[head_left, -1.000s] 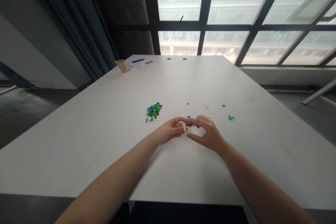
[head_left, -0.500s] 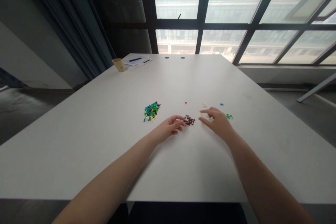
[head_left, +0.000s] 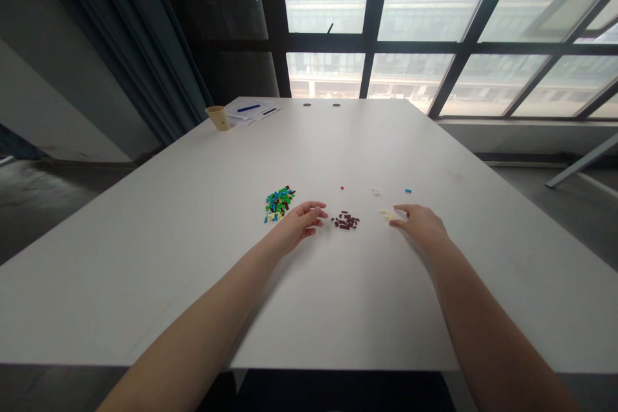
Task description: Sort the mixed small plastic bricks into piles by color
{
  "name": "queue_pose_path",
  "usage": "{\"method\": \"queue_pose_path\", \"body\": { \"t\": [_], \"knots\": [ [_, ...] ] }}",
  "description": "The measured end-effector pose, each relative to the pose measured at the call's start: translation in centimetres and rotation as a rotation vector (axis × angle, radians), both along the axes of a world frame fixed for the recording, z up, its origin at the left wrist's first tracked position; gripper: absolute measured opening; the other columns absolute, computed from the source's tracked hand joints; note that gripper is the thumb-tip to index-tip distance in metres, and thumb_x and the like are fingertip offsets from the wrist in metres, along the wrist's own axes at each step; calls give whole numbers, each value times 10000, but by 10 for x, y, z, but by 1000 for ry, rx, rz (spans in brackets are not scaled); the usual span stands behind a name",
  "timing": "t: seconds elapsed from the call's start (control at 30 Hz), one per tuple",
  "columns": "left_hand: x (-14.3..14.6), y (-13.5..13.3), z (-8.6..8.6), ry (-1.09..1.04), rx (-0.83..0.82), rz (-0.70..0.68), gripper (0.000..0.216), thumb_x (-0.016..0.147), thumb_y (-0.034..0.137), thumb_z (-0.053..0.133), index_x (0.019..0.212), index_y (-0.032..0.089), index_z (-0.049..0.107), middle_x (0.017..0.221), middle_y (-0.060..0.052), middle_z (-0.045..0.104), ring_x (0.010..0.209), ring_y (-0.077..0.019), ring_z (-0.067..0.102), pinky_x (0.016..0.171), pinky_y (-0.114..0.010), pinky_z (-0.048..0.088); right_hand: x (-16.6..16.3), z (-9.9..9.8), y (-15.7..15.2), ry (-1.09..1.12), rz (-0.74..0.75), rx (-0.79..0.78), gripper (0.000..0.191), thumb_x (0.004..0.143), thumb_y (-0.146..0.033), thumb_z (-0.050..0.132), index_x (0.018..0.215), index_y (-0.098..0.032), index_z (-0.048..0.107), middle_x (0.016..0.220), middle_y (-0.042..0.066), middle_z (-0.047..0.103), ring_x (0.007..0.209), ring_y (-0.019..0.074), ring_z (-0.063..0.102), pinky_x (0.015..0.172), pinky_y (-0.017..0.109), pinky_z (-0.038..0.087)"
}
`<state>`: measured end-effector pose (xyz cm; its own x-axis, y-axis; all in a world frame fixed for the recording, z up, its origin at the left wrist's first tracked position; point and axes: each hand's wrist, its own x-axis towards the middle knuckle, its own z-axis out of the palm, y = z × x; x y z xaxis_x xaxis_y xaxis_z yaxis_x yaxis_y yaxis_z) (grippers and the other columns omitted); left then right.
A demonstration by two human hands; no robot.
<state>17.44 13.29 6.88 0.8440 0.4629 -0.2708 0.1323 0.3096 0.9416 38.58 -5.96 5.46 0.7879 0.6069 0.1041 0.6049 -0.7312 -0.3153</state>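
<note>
Head view: the right hand [head_left: 421,225], thumb and forefinger parted with nothing clearly held, is at the cream pieces [head_left: 385,213] on the worktop [head_left: 338,309]; the left hand [head_left: 299,224], half-open, looks empty beside brown pieces [head_left: 346,221]. Light pinches should suit such small parts.

No lettering can be read: the small mark on the tan paper cup [head_left: 217,120] (too tiny to make out) and the paper sheets [head_left: 245,116] yield no legible words.
</note>
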Motion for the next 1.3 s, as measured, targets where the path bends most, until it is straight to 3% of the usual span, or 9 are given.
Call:
{"method": "queue_pose_path", "body": {
  "t": [0.1,0.17,0.23,0.3,0.43,0.73,0.9,1.13,1.3],
  "knots": [
    [-9,24,10,-17,242,204,349,674,434,624,932,202,586,864,-28,608,665,-97,535,590,-220,384,0,7,0,9,49,165,328,715,-446,563,883,-201,703,588,25,570,546,146,493,535,257,328],
    [-19,44,15,75,619,289,283,694,375,585,902,185,612,825,-36,614,694,-132,542,630,-251,408,-3,12,0,26,68,255,375,751,-494,486,767,-181,691,481,-14,453,465,118,415,494,245,290],
    [-29,61,16,286,1023,205,196,684,281,568,826,178,655,838,-55,622,765,-176,552,702,-288,416,-8,16,1,40,74,297,403,755,-515,454,679,-176,657,445,-36,371,439,104,366,478,238,263],
    [-36,71,11,502,1221,40,174,651,225,572,782,188,678,850,-61,633,794,-204,563,727,-302,415,-12,18,2,49,73,305,386,748,-506,457,647,-177,634,445,-42,353,443,98,356,485,232,259],
    [-37,73,-1,679,1309,-182,203,628,238,596,814,220,676,934,-46,650,849,-215,579,728,-276,424,-15,18,4,64,73,293,349,739,-480,463,650,-182,622,444,-45,353,448,96,362,498,230,261],
    [-32,73,-7,620,1377,-134,186,703,247,504,788,214,666,945,-64,637,831,-208,574,697,-279,418,-15,16,6,75,91,280,359,727,-487,467,658,-181,642,443,-42,359,445,98,351,493,238,249],
    [-27,61,5,377,1101,-12,162,696,295,563,733,167,655,828,-72,642,772,-194,558,717,-305,411,-17,18,6,81,100,289,348,734,-476,464,664,-184,641,438,-47,341,445,98,346,496,237,252],
    [-11,-1,21,-70,-141,-22,244,615,239,726,831,171,634,831,-30,661,628,-61,538,582,-178,408,-29,21,9,77,160,293,341,759,-448,456,678,-179,648,438,-43,364,445,99,353,497,238,253],
    [-7,-29,15,-129,-565,-83,223,571,174,775,761,162,660,741,-6,643,594,-51,553,543,-147,430,-37,20,13,72,197,280,317,771,-415,459,693,-178,654,465,-32,413,460,97,369,500,235,258]
  ]
}}
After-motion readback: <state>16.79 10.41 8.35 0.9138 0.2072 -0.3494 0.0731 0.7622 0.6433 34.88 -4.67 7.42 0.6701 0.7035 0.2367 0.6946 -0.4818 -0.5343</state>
